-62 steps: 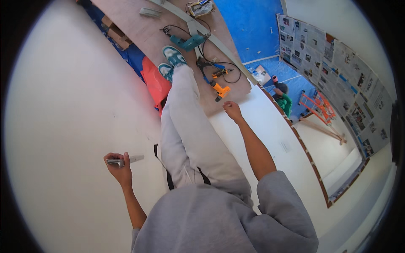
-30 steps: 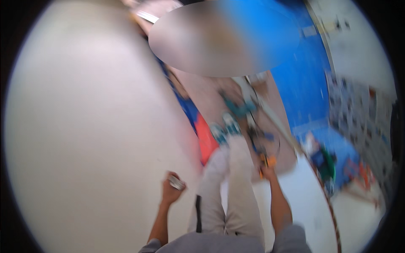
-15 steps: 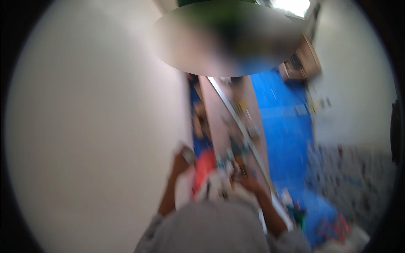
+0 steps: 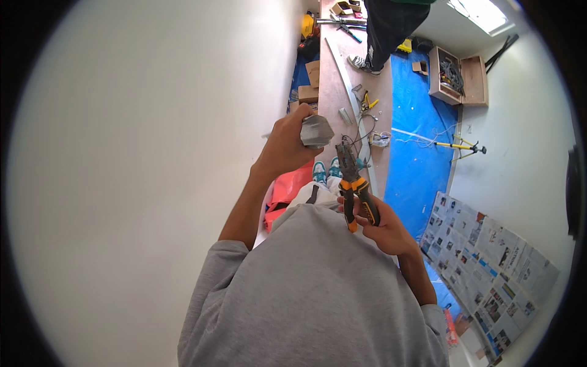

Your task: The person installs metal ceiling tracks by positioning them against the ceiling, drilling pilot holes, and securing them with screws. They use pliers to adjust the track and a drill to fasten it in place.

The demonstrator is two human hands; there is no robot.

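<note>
My left hand [image 4: 284, 142] is raised beside the white wall, its fingers closed around a grey metal piece [image 4: 317, 131] with angled edges. A thin bit of grey also sticks out behind that hand. In my right hand [image 4: 385, 227] are pliers [image 4: 354, 183] with black and orange handles, held in front of my shirt. Their dark jaws point away from me, a little right of the metal piece and apart from it. The handles are spread slightly.
A long metal strip [image 4: 343, 76], a yellow-handled tool [image 4: 369, 103] and thin wires lie on the wooden platform [image 4: 330, 92] where I stand. Another person's leg [image 4: 382, 40] is ahead. Right are blue sheeting [image 4: 416, 165], a wooden box [image 4: 449, 76] and a newspaper-covered panel [image 4: 489, 269].
Both hands have come up and forward, the left one furthest, bringing the metal piece and pliers clearly into sight. The earlier picture is smeared by motion.
</note>
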